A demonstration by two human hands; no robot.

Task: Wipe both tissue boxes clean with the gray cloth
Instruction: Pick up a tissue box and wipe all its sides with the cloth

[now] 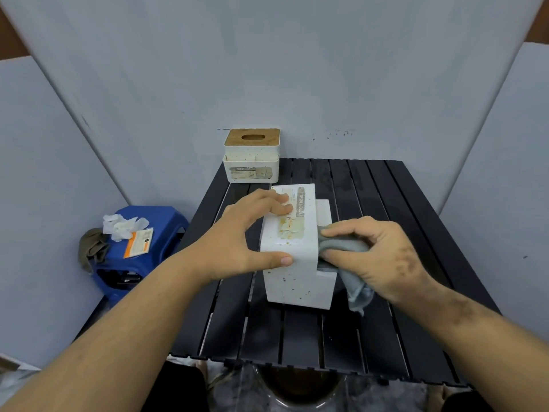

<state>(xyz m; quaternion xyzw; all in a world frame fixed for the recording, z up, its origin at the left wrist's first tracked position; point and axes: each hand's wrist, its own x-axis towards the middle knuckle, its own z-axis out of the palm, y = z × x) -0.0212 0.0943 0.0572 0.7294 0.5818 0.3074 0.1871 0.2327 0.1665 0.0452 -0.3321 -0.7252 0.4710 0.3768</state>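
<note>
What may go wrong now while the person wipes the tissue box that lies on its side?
1. The near tissue box lies on its side, steadied only by the left hand; a hard push from the right hand with the gray cloth might slide or roll it.
2. The cloth may catch the label's edge and lift it.
3. The second box stands at the table's far corner; a bump might knock it off.

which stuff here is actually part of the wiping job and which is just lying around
Part of the job:
- near tissue box, lying on its side, held by the left hand
- gray cloth, gripped by the right hand
- far tissue box, upright at the table's back edge

Lying about:
- blue stool
- crumpled white tissues
- orange-and-white packet
- brown rag
</note>
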